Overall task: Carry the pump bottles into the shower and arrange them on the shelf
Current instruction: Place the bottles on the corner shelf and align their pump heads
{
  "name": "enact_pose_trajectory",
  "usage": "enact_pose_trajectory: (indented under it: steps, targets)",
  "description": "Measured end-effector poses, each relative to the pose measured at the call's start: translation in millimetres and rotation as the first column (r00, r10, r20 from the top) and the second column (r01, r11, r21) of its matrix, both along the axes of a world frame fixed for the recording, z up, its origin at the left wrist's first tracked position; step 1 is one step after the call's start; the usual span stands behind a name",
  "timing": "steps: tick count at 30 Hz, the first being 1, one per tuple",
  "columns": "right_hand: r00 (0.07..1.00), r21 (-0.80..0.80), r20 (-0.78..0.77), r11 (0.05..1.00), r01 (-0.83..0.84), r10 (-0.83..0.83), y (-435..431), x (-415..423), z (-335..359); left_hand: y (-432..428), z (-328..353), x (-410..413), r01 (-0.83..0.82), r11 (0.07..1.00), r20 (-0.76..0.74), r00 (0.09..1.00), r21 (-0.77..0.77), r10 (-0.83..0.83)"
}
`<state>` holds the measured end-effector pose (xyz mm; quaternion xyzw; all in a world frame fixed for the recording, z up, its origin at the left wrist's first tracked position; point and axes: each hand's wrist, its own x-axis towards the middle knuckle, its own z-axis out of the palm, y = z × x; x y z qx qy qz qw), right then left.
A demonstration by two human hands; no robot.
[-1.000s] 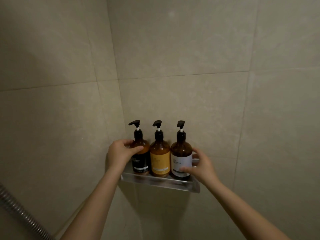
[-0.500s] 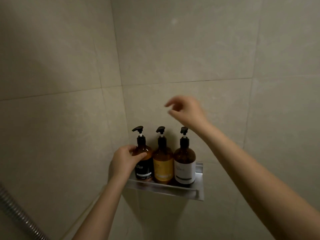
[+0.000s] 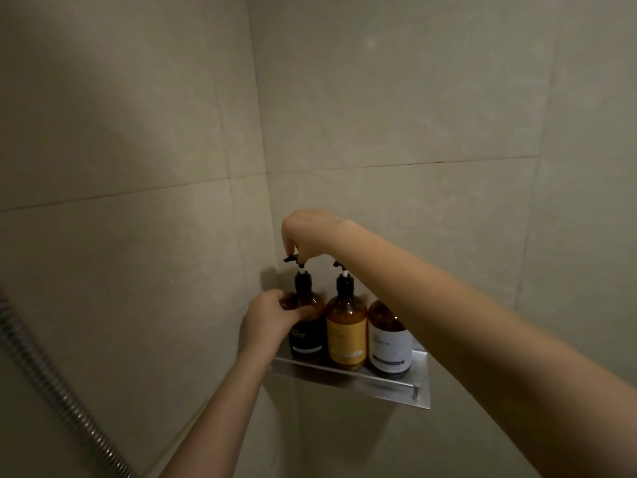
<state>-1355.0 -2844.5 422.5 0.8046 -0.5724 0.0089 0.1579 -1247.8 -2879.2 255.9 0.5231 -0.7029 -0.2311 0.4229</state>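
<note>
Three pump bottles stand on the shelf; left hand grips the black-labelled bottle, right hand pinches its pump head, only alignment apparently remaining.

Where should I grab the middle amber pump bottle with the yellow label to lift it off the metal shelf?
Grip the amber pump bottle with the yellow label by its narrow black collar, coming from above. Its body is flanked closely by the black-labelled bottle and the white-labelled bottle, so fingers likely won't fit around it on the metal shelf.
</note>
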Motion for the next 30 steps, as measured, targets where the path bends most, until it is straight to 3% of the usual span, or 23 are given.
enact_pose_trajectory:
  steps: [6, 15, 18, 20, 22, 24, 25, 27, 30]
  targets:
    - [0.998, 0.014, -0.029, 0.999, -0.047, 0.047, 5.8, -5.0, 0.8, -1.4, -1.6, -1.3, -0.024, 0.999, 0.007, 1.000, -0.027, 0.024]
    - [0.993, 0.011, 0.062, 0.995, -0.102, 0.101, 2.0, -14.5, -8.5, -0.4, -2.8, -1.3, -0.038, 0.998, -0.001, 0.999, -0.041, 0.038]
    - [0.963, -0.115, 0.228, 0.987, -0.116, 0.140, 9.2, -29.0, -0.4, -1.2, -3.8, -0.2, -0.024, 0.999, 0.000, 1.000, -0.035, 0.024]
    - [0.816, -0.269, 0.538, 0.961, -0.068, 0.209, 26.8, -50.6, 8.8, -2.6, -4.5, 0.8, -0.012, 1.000, -0.003, 1.000, -0.029, 0.012]
    - [0.534, -0.445, 0.773, 0.893, 0.071, 0.343, 55.3, -83.5, 3.1, -4.5, -5.0, 1.7, 0.000, 1.000, -0.012, 1.000, -0.028, 0.000]
    - [0.238, -0.506, 0.859, 0.822, 0.262, 0.453, 89.3, -119.2, -26.4, -5.2, -6.3, 2.6, 0.006, 1.000, -0.023, 1.000, -0.031, -0.007]
    - [0.142, -0.478, 0.877, 0.805, 0.351, 0.459, 105.3, -134.6, -48.3, -5.2, -7.0, 2.5, 0.010, 0.999, -0.029, 1.000, -0.032, -0.011]
    - [0.050, -0.330, 0.937, 0.828, 0.453, 0.346, 125.1, -156.4, -98.6, -5.1, -8.0, 2.3, 0.016, 0.999, -0.037, 0.999, -0.032, -0.017]
    - [0.074, 0.010, 0.996, 0.918, 0.396, -0.043, 127.7, -167.3, -164.8, -6.3, -5.9, 2.8, 0.016, 1.000, -0.033, 0.999, -0.020, -0.017]
